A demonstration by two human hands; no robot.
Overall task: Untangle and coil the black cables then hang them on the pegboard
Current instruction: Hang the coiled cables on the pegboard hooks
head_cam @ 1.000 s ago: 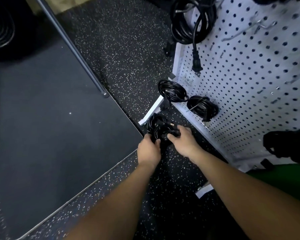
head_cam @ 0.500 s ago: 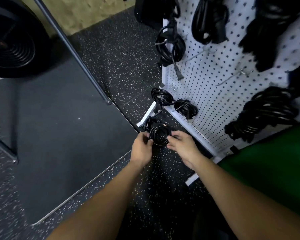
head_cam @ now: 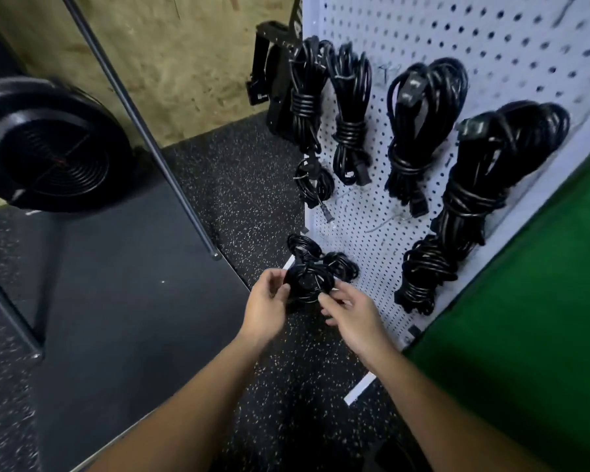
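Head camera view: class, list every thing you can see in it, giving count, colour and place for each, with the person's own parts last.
small coiled cable: one, black, held in front of the pegboard's lower left corner
pegboard: one, white, upper right
hung cable bundles: about eight, black, on the pegboard; exact count unclear where they overlap
fan: one, black, left
metal pole: one, grey, slanting from top left to the floor
floor mat: one, dark grey, lower left
speckled floor: black with light flecks, centre
green surface: one, right
left hand: one, grips the coil's left side
right hand: one, pinches the coil's right side
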